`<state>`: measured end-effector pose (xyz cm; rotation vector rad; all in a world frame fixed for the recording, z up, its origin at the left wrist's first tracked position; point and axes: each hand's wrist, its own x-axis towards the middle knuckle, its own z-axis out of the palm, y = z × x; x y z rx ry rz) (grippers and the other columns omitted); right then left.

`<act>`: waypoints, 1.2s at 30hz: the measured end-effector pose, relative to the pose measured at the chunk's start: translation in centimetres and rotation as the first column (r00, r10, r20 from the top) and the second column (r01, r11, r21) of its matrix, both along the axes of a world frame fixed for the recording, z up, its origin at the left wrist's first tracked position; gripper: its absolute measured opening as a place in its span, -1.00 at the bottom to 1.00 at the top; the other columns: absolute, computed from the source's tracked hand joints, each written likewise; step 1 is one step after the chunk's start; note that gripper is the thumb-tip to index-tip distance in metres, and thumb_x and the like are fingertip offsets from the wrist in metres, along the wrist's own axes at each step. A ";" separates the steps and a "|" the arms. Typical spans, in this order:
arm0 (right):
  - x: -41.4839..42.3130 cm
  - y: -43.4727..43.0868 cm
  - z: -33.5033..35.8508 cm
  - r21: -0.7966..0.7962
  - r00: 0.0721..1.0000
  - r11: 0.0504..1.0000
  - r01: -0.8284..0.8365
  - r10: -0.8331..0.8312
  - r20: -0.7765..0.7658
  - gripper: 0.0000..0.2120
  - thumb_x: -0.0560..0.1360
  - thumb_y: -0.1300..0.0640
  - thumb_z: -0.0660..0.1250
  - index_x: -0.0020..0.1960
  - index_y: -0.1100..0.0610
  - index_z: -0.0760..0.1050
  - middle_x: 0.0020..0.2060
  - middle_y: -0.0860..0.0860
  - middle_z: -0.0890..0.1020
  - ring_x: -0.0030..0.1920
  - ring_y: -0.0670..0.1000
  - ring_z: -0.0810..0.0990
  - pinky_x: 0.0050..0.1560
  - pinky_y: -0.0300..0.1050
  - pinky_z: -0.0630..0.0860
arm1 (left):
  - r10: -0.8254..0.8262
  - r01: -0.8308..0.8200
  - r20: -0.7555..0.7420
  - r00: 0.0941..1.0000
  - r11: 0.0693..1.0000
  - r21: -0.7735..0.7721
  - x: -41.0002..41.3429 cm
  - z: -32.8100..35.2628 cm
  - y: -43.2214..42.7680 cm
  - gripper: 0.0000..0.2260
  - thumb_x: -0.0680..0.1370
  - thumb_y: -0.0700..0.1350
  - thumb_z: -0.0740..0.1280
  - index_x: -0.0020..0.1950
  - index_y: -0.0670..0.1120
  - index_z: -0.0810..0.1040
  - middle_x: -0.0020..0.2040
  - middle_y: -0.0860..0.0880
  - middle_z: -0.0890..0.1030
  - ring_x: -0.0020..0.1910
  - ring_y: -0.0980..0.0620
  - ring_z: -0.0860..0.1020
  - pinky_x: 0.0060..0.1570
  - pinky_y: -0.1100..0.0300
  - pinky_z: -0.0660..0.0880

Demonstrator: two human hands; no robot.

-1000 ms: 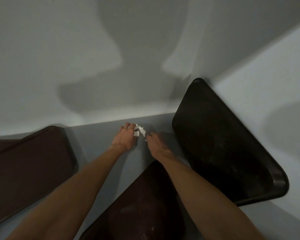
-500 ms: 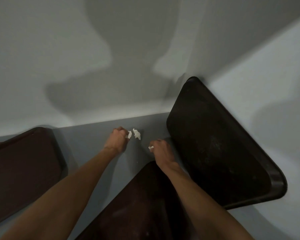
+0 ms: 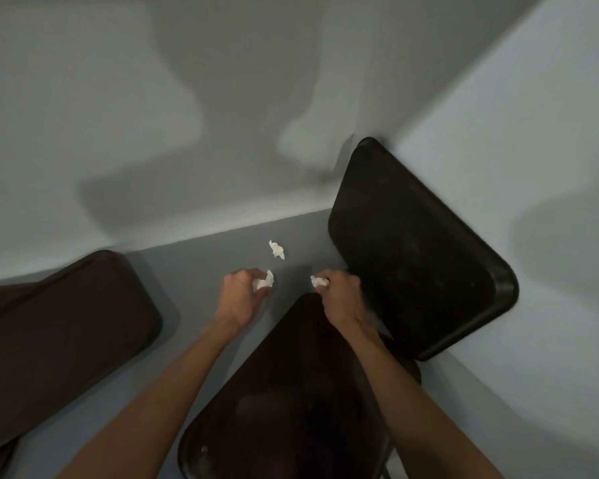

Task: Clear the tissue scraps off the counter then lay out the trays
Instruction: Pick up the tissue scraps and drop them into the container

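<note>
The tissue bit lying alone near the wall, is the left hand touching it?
Apart. The head view shows bare grey counter between the loose tissue scrap and the left hand, which pinches a different scrap.

The worktop (image 3: 201,271) is plain blue-grey. Three tissue scraps are white: one lying at twelve o'clock from the hands (image 3: 276,249), one in the left hand (image 3: 263,281), one in the right hand (image 3: 319,281). The tray at three o'clock (image 3: 419,250) is near-black with faint pale speckles. The tray at six o'clock (image 3: 284,402) and the tray at nine o'clock (image 3: 59,326) are dark reddish brown. The walls (image 3: 83,115) are pale grey-blue, crossed by darker grey shadows.
</note>
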<state>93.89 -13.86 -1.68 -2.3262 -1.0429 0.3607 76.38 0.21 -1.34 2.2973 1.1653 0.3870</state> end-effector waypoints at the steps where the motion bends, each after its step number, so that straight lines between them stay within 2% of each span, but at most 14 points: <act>1: -0.9 -1.1 0.5 0.011 1.000 1.000 0.018 -0.018 -0.001 -0.72 0.59 0.26 0.44 0.29 0.12 0.65 0.13 0.07 0.69 0.14 0.05 0.66 0.17 -0.10 0.61 | 0.000 0.000 0.023 1.000 1.000 -0.004 -0.5 0.7 -1.5 -0.77 0.49 -0.08 0.55 0.12 -0.08 0.72 0.07 -0.08 0.73 0.09 -0.10 0.66 0.09 0.25 0.43; 3: -2.8 -3.8 1.6 0.034 0.999 0.999 0.040 -0.040 0.005 -0.71 0.58 0.28 0.45 0.28 0.13 0.65 0.13 0.07 0.71 0.13 0.03 0.68 0.20 -0.08 0.63 | -0.002 0.004 0.066 0.998 1.000 -0.023 -1.7 2.1 -4.6 -0.78 0.50 -0.10 0.55 0.13 -0.08 0.72 0.07 -0.06 0.73 0.07 -0.06 0.66 0.09 0.31 0.41; 5: -4.5 -6.8 2.6 0.099 0.998 0.993 0.067 -0.065 -0.022 -0.71 0.58 0.25 0.46 0.29 0.11 0.66 0.11 0.05 0.72 0.10 -0.02 0.69 0.19 -0.15 0.61 | -0.037 0.038 0.080 0.996 0.999 -0.016 -3.0 3.4 -7.8 -0.77 0.50 -0.11 0.55 0.15 -0.08 0.71 0.10 -0.04 0.73 0.08 -0.02 0.65 0.11 0.32 0.42; 8: -7.2 -11.8 3.4 0.148 0.995 0.984 0.094 -0.088 -0.047 -0.73 0.58 0.20 0.48 0.26 0.05 0.67 0.09 -0.02 0.72 0.08 -0.09 0.68 0.19 -0.16 0.62 | -0.109 0.111 0.091 0.990 0.993 -0.026 -4.7 4.9 -12.8 -0.76 0.51 -0.11 0.55 0.17 -0.07 0.71 0.11 -0.01 0.72 0.07 0.01 0.65 0.16 0.22 0.52; 10: -8.9 -15.1 3.7 0.156 0.991 0.980 0.122 -0.113 -0.065 -0.75 0.58 0.16 0.48 0.24 0.01 0.67 0.10 -0.05 0.71 0.08 -0.12 0.66 0.16 -0.30 0.55 | -0.145 0.150 0.104 0.984 0.988 -0.039 -5.5 5.4 -16.2 -0.74 0.51 -0.10 0.54 0.19 -0.05 0.70 0.11 0.01 0.71 0.06 0.05 0.65 0.15 0.14 0.58; 13: -10.8 -20.2 4.1 0.144 0.983 0.974 0.174 -0.163 -0.081 -0.76 0.58 0.16 0.47 0.23 0.00 0.68 0.08 -0.07 0.71 0.01 -0.17 0.62 -0.04 -0.58 0.34 | -0.236 0.238 0.115 0.965 0.971 -0.005 -5.9 5.3 -20.9 -0.73 0.52 -0.10 0.52 0.21 0.00 0.68 0.11 0.05 0.69 0.06 0.13 0.63 0.13 0.15 0.60; 16: -12.1 -25.7 4.1 0.171 0.979 0.966 0.194 -0.179 -0.099 -0.80 0.57 0.18 0.48 0.18 0.02 0.70 0.02 -0.06 0.73 -0.06 -0.19 0.61 -0.07 -0.66 0.29 | -0.303 0.307 0.129 0.944 0.952 -0.012 -5.6 4.5 -25.7 -0.77 0.53 -0.09 0.51 0.18 0.03 0.68 0.05 0.08 0.67 -0.01 0.18 0.61 0.05 0.16 0.61; 19: -12.9 -31.5 3.2 0.207 0.972 0.953 0.221 -0.199 -0.122 -0.85 0.58 0.16 0.47 0.12 0.03 0.73 -0.03 -0.08 0.76 -0.12 -0.25 0.58 -0.06 -0.63 0.30 | -0.337 0.344 0.128 0.933 0.938 -0.036 -5.1 3.6 -30.8 -0.76 0.52 -0.05 0.50 0.19 0.07 0.67 0.05 0.07 0.65 0.00 0.14 0.61 0.05 0.09 0.61; 22: -13.0 -37.5 1.3 0.205 0.963 0.945 0.255 -0.231 -0.136 -0.87 0.59 0.10 0.45 0.11 -0.01 0.73 -0.05 -0.09 0.75 -0.10 -0.16 0.64 -0.04 -0.58 0.32 | -0.349 0.358 0.124 0.929 0.932 -0.059 -4.5 2.6 -35.9 -0.74 0.51 -0.03 0.51 0.20 0.06 0.68 0.07 0.03 0.66 0.01 0.08 0.62 0.06 0.06 0.60; 25: -13.1 -43.1 -1.2 0.165 0.946 0.940 0.299 -0.270 -0.179 -0.86 0.59 0.13 0.45 0.12 -0.01 0.72 -0.12 -0.07 0.72 -0.14 -0.12 0.63 -0.07 -0.57 0.34 | -0.345 0.356 0.122 0.930 0.931 -0.082 -4.4 1.1 -41.3 -0.74 0.49 -0.06 0.53 0.18 0.03 0.69 0.08 0.01 0.67 0.01 0.05 0.63 0.08 0.07 0.59; 30: -14.1 -51.0 -7.9 0.028 0.915 0.945 0.326 -0.308 -0.259 -0.88 0.62 0.12 0.42 0.12 -0.01 0.69 -0.07 -0.09 0.71 -0.12 -0.19 0.61 -0.10 -0.60 0.34 | -0.333 0.343 0.084 0.939 0.926 -0.159 -5.0 -4.1 -49.4 -0.75 0.50 -0.06 0.54 0.17 0.00 0.70 0.11 0.07 0.69 0.03 0.13 0.61 0.07 0.34 0.47; 34: -15.3 -55.4 -14.9 -0.066 0.894 0.935 0.347 -0.352 -0.277 -0.83 0.59 0.16 0.42 0.16 0.05 0.71 -0.02 -0.03 0.75 -0.08 -0.11 0.64 -0.06 -0.64 0.29 | -0.323 0.302 -0.026 0.946 0.908 -0.292 -6.2 -10.8 -53.5 -0.74 0.50 -0.02 0.51 0.18 0.03 0.69 0.13 0.04 0.69 0.01 0.10 0.63 0.07 0.15 0.61; 36: -16.2 -56.7 -18.6 -0.104 0.874 0.925 0.366 -0.380 -0.303 -0.82 0.56 0.19 0.45 0.14 0.08 0.72 -0.03 0.01 0.76 -0.11 -0.09 0.64 -0.08 -0.66 0.27 | -0.312 0.269 -0.068 0.948 0.895 -0.354 -6.8 -14.5 -54.8 -0.72 0.49 -0.02 0.52 0.19 0.03 0.68 0.14 0.02 0.70 0.01 0.08 0.64 0.05 0.15 0.61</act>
